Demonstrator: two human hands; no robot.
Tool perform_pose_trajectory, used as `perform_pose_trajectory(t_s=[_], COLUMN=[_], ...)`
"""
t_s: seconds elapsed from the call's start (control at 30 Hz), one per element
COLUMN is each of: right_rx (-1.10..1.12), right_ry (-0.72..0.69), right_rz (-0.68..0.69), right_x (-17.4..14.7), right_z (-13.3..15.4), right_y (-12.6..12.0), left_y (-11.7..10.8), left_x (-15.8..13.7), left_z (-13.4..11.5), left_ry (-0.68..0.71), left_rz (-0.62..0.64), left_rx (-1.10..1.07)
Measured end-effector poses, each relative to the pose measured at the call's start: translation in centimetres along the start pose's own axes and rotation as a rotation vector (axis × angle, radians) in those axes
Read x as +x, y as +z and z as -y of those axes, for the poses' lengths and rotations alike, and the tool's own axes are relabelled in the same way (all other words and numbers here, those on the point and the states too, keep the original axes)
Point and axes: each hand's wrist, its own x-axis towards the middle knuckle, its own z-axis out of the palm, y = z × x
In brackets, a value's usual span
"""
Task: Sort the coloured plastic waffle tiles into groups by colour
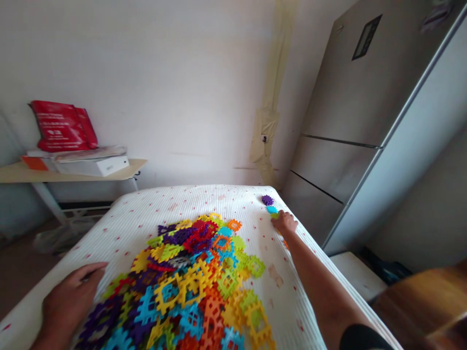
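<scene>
A heap of plastic interlocking building pieces [191,287], in yellow, purple, blue, orange, red and green, spreads over the middle of the covered table. My left hand [69,301] is beside the heap's left edge, loosely open, index finger stretched out, and nothing shows in it. Out at the far right edge, my right hand [285,223] has its fingers closed on a green piece [275,215], which they partly hide. Just beyond it lie a blue piece [272,209] and a purple piece [267,200]. An orange piece [285,245] shows partly behind my right forearm.
A white cloth with small red marks [146,204] covers the table. On the right stands a tall grey refrigerator [328,131]. At the left, a side table [18,173] holds a white box [93,166] and a red bag [60,126]. A wall [182,97] is behind.
</scene>
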Motion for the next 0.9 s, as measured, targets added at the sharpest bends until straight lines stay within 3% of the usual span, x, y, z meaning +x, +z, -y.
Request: perform_pose_trajectory(t_s=[0.1,0.33,0.47,0.53,0.6,0.7,0.8,0.9], right_rx=[-0.011,-0.049,-0.042,-0.033,-0.014,0.052,0.126,0.177], right_ry=[-0.018,-0.046,-0.062,-0.089,-0.197,-0.526,-0.811,-0.898], right_rz=[0.014,-0.022,-0.023,-0.093,-0.230,-0.392,-0.362,-0.238], right_x=[-0.1,0.4,0.0,-0.6,-1.6,-3.4,-5.5,-7.3], right_z=[0.0,-0.3,-0.4,-0.4,-0.3,-0.1,0.2,0.6], right_y=[0.1,1.1,0.6,0.0,-0.3,-0.1,0.8,1.8], left_y=[-0.7,-0.3,-0.5,-0.6,-0.7,-0.9,-1.0,-0.9], left_x=[-1.1,-1.4,-1.7,-1.9,-2.2,-2.8,-3.3,-3.6], left_z=[-1.3,-0.4,-0.7,-0.9,-1.3,-2.4,-4.1,-5.9], left_ry=[0.018,0.112,0.138,0.152,0.168,0.231,0.343,0.457], left_rz=[-0.016,-0.009,-0.018,-0.026,-0.041,-0.044,0.008,0.088], left_rx=[-0.096,-0.149,-0.193,-0.217,-0.240,-0.277,-0.305,-0.305])
